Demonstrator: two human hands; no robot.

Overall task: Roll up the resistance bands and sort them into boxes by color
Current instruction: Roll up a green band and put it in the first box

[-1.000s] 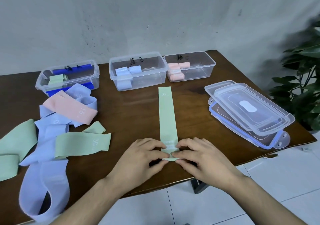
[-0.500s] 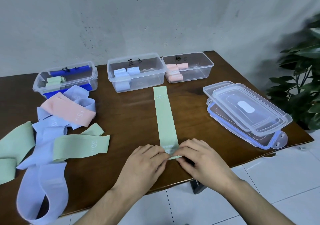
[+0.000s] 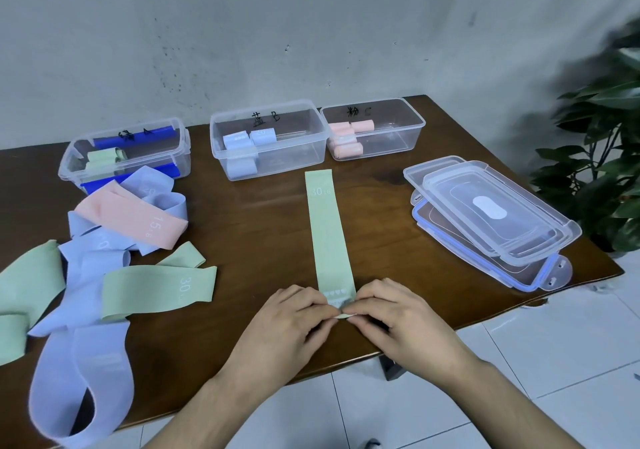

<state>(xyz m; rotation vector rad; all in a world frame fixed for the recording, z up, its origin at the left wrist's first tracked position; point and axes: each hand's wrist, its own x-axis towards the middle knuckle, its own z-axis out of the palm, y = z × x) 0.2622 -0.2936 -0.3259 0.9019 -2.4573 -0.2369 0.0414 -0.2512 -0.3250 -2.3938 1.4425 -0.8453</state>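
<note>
Both hands sit at the near edge of the worktop [image 3: 381, 227], the left hand [image 3: 287, 324] and right hand [image 3: 398, 320] meeting over the near end of a green band [image 3: 329, 237] that lies flat and straight, its far end just short of the boxes. The fingers [image 3: 322, 310] of each hand are curled in and pinching that end, where a small fold has begun — laid out lengthwise like this, I'd guess, so it rolls away from the person in one clean line. Three open boxes stand in a row along the far edge: the left box [image 3: 104, 151] holds green rolls, the middle box [image 3: 277, 158] light blue ones, the right box [image 3: 391, 137] pink, so this band looks bound for the left. I count about three pink rolls; the others are harder to tell. Loose bands [image 3: 104, 258] sprawl toward the left edge — one pink, two or three green, several light blue, tangled over each other. Lids [image 3: 491, 220] are stacked near the right edge, out of the way.
</note>
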